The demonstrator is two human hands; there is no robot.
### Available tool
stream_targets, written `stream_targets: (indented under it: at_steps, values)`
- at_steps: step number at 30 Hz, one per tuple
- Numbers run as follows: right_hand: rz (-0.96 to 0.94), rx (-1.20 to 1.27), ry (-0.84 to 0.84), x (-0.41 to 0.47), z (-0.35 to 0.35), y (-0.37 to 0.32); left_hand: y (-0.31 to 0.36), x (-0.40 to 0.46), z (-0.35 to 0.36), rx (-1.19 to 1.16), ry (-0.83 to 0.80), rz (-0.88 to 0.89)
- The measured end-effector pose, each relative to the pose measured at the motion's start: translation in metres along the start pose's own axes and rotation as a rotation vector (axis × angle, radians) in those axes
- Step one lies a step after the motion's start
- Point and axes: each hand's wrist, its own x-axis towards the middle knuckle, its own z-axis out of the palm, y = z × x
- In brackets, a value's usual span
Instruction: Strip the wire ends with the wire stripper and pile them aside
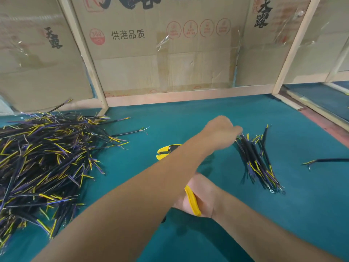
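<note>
The left hand (221, 132) reaches across to the small pile of black wires with yellow and purple ends (258, 163) on the right side of the green table (283, 214). Its fingers touch the top of that pile, maybe pinching one wire, but I cannot tell. The right hand (198, 197) grips the yellow-handled wire stripper (168, 150) under the left arm. A big heap of the same wires (43, 167) lies on the left.

The left forearm (151, 186) hides most of the wire stripper (166, 151) and the right hand (200, 195).
</note>
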Motion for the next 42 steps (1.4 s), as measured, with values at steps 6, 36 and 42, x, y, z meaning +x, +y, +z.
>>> stream_targets:
  at_steps: [6, 36, 42]
  values:
    - [0.049, 0.174, -0.211, -0.001, 0.010, -0.005, -0.063, -0.033, -0.091, 0.234, 0.319, 0.096]
    - [0.059, 0.167, -0.296, 0.005, 0.009, -0.004, -0.147, -0.024, -0.190, 0.741, 0.823, 0.284]
    - [0.046, 0.165, -0.267, 0.002, 0.012, -0.006, -0.113, -0.094, -0.150, -0.476, 0.530, 0.171]
